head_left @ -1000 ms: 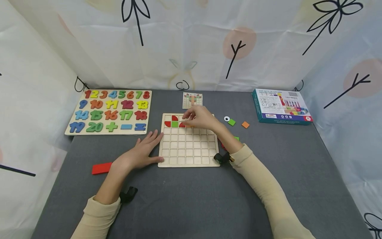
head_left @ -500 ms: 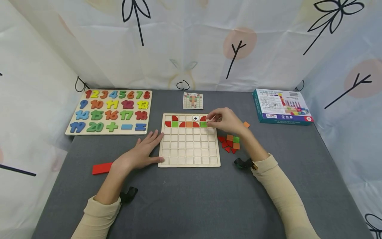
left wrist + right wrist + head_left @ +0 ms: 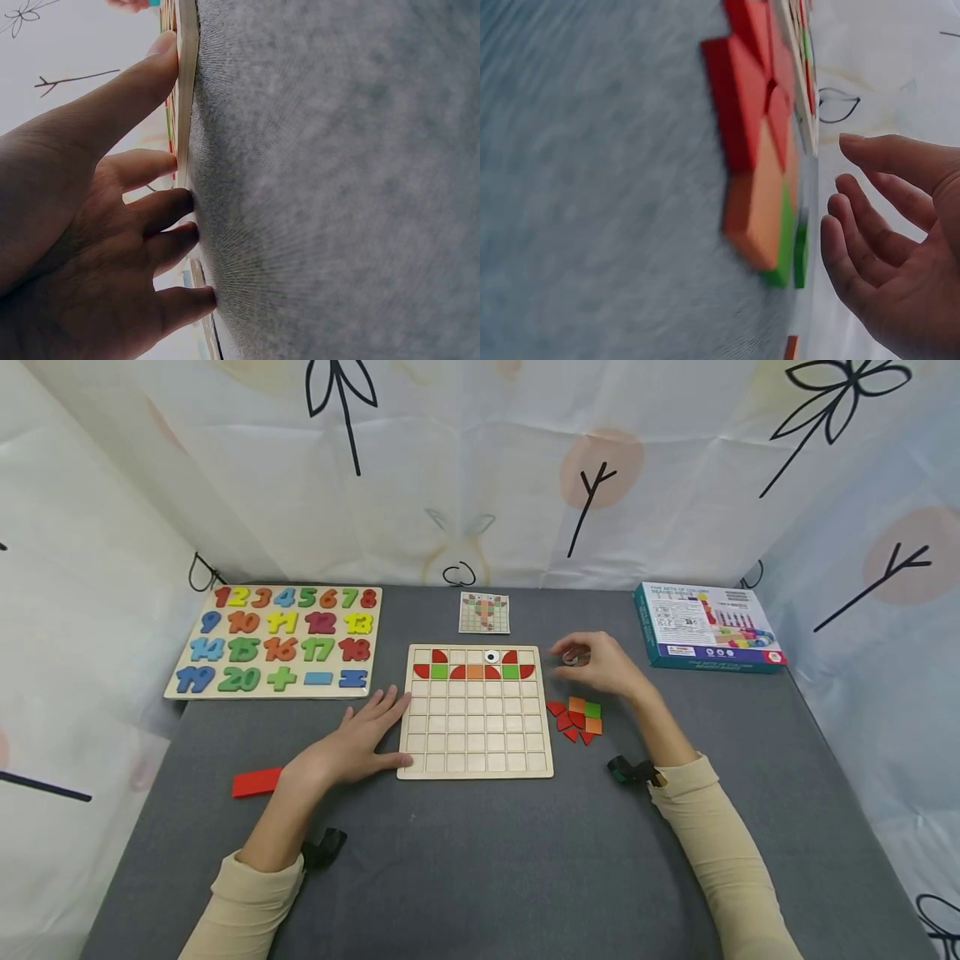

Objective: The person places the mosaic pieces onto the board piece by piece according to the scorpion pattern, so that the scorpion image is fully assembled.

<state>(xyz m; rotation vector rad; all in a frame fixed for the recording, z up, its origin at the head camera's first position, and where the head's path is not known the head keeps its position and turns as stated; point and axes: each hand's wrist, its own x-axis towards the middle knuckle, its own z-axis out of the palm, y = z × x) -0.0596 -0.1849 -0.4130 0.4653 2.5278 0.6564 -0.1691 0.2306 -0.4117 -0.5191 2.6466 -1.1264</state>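
Observation:
My left hand (image 3: pixel 356 739) lies at the left side of the wooden grid board (image 3: pixel 476 727), fingers spread and thumb touching its edge. Red quarter-round pieces (image 3: pixel 510 657), green squares (image 3: pixel 439 672), an orange square (image 3: pixel 476 672) and a white ring piece with a dark centre (image 3: pixel 491 657) sit in the board's top two rows. To the right of the board hovers my right hand (image 3: pixel 603 664), thumb and index finger apart around another white ring piece (image 3: pixel 572 659) near the table. In the right wrist view, nothing shows gripped between the right hand's fingers (image 3: pixel 847 240).
A small pattern card (image 3: pixel 484 612) lies behind the board. Several red, orange and green pieces (image 3: pixel 577 718) are clustered to its right. A number puzzle (image 3: pixel 273 643) stands at back left, a boxed set (image 3: pixel 708 627) at back right. A red block (image 3: pixel 256 782) lies by the left forearm.
My right hand has moved from the board's top rows to the right, off the board. A red quarter-round piece shows at the second row's right end, where the hand was. The left hand stays put.

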